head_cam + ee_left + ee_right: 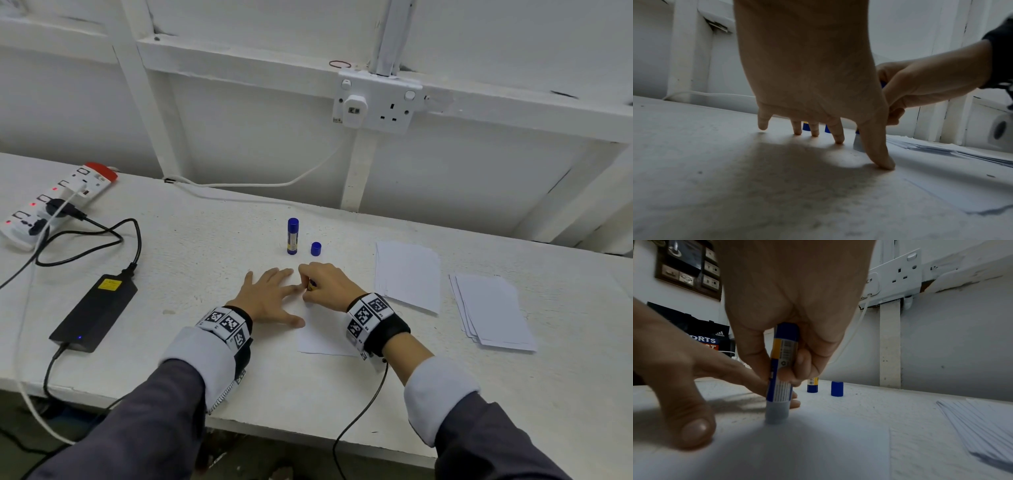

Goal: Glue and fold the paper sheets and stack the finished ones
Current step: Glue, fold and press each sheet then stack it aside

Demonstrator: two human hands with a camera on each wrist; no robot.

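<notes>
A white paper sheet [323, 337] lies on the table in front of me. My left hand [270, 298] lies flat with spread fingers; its thumb [879, 155] and index finger press the sheet's left edge. My right hand [325, 284] grips an uncapped blue and yellow glue stick [782, 369] upright, its tip pressed on the sheet's far left corner. A second, capped glue stick [293, 236] stands behind the hands with a loose blue cap [315, 248] beside it.
Two piles of white sheets lie to the right: a nearer pile [407, 274] and a fanned pile [493, 313]. On the left sit a black power adapter [94, 311], its cables and a power strip [51, 204]. A wall socket [376, 101] is mounted behind.
</notes>
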